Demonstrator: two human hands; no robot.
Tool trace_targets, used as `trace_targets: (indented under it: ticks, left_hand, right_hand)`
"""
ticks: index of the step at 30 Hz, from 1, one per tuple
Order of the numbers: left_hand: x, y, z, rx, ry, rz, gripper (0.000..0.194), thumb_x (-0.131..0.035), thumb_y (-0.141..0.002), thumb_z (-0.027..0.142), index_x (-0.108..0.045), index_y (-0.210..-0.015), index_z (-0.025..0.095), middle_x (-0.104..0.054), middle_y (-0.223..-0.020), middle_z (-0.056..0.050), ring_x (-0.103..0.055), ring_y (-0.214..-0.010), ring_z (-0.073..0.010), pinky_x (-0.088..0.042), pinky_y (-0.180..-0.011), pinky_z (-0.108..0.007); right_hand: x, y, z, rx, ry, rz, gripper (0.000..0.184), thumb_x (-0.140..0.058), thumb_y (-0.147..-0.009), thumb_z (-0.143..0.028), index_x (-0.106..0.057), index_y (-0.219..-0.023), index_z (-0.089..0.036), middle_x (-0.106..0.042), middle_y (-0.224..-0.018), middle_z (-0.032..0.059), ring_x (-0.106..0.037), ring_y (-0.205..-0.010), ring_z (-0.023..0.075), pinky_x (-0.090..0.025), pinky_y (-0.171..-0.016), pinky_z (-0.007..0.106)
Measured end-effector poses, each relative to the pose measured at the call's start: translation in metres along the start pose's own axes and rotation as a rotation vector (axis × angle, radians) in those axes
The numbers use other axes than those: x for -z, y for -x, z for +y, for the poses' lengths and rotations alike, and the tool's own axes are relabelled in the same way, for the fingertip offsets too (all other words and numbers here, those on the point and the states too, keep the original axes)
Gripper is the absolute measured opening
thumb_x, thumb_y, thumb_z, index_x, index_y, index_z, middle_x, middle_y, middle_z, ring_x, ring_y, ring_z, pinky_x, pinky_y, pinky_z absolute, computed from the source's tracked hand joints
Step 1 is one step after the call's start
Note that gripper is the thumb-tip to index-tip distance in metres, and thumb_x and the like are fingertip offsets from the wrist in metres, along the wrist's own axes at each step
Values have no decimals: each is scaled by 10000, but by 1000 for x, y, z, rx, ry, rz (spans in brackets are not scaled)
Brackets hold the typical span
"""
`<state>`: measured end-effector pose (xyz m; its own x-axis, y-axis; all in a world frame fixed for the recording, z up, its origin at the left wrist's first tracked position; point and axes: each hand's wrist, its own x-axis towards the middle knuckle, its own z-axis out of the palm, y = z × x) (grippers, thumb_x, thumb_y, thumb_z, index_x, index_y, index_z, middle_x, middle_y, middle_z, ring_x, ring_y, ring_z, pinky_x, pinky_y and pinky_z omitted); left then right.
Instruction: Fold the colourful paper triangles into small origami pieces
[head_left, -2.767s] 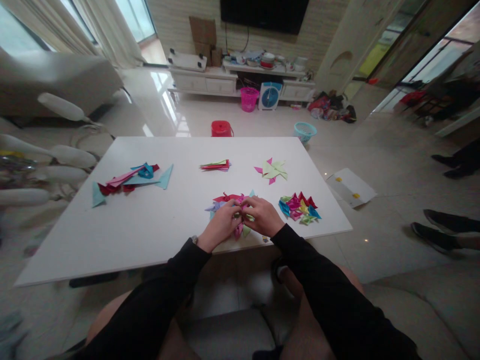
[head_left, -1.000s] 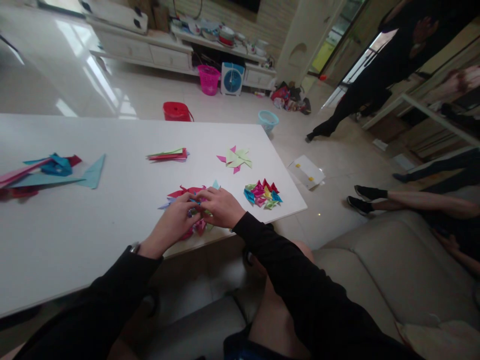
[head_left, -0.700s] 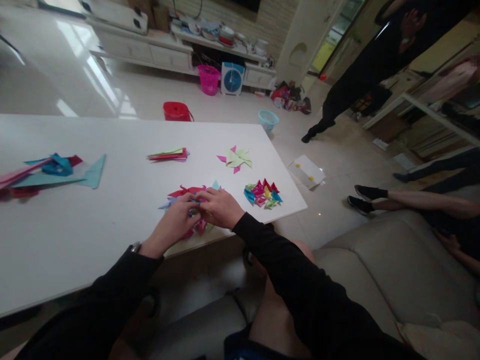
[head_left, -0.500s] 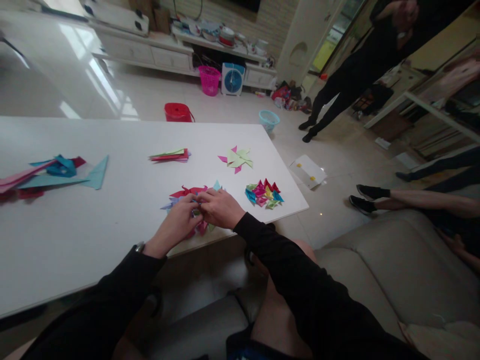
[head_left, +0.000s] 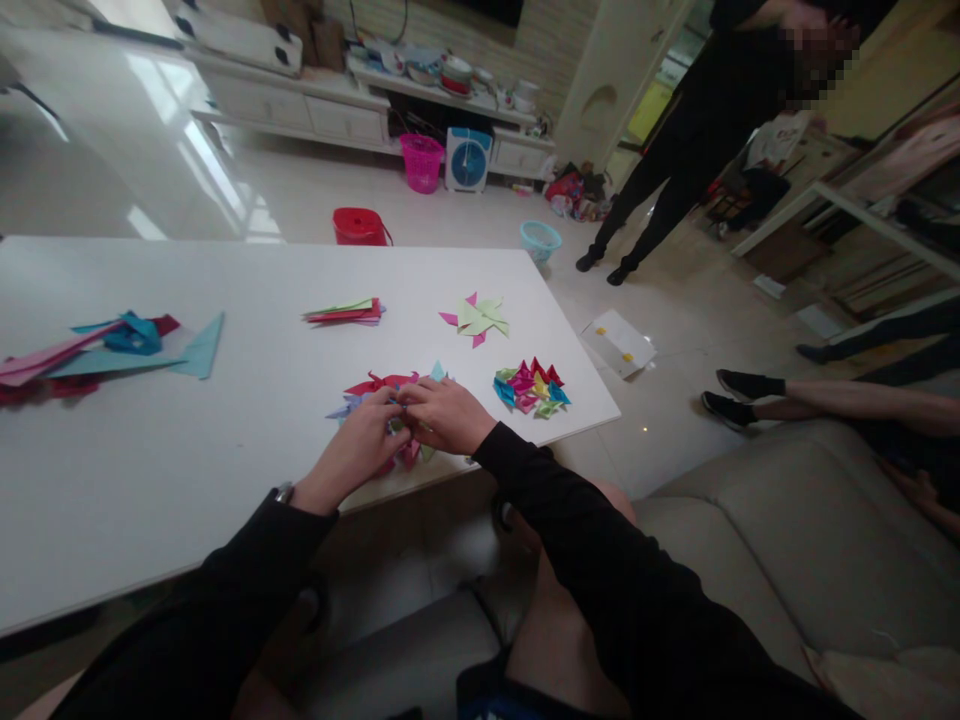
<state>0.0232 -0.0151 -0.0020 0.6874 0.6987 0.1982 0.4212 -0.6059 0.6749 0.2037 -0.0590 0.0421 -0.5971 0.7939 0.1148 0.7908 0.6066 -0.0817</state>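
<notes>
My left hand (head_left: 362, 440) and my right hand (head_left: 444, 413) meet over a round cluster of folded coloured paper (head_left: 382, 382) near the table's front edge. Fingers of both hands are bent and close together on the cluster's middle; what lies between them is hidden. Red, purple, light blue and pink points of paper stick out around the hands. To the right sits a smaller pile of folded paper pieces (head_left: 531, 387) in several colours. Behind it lies a green and pink paper star (head_left: 480, 318). A flat stack of folded paper strips (head_left: 345, 312) rests further back.
Larger folded paper pieces (head_left: 135, 345) lie at the left of the white table (head_left: 247, 440). Beyond it stand a red bucket (head_left: 360, 226), a pink basket (head_left: 422, 163) and a blue basket (head_left: 540, 238). A person in black (head_left: 675, 150) stands at the right, near a sofa (head_left: 787, 510).
The standing person has shifted their legs and upper body to the left. My hands stay over the paper cluster with almost the same finger pose; the view has moved slightly.
</notes>
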Motion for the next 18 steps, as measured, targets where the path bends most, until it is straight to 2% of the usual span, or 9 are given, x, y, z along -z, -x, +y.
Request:
trace_targets:
  ticks: [18]
  left_hand:
    - [4,-1,0,23,48,5,102,-597,-806,199,-690,-799,159,-643,-1032,-88,-622,-953,-229,-496,-876,-382]
  right_hand:
    - [-1,1,3,5,-2,44,161,-614,-950,-254,-663,-1078,-169,-638,-1235,118,-526,-1119,263,-458,-867,401]
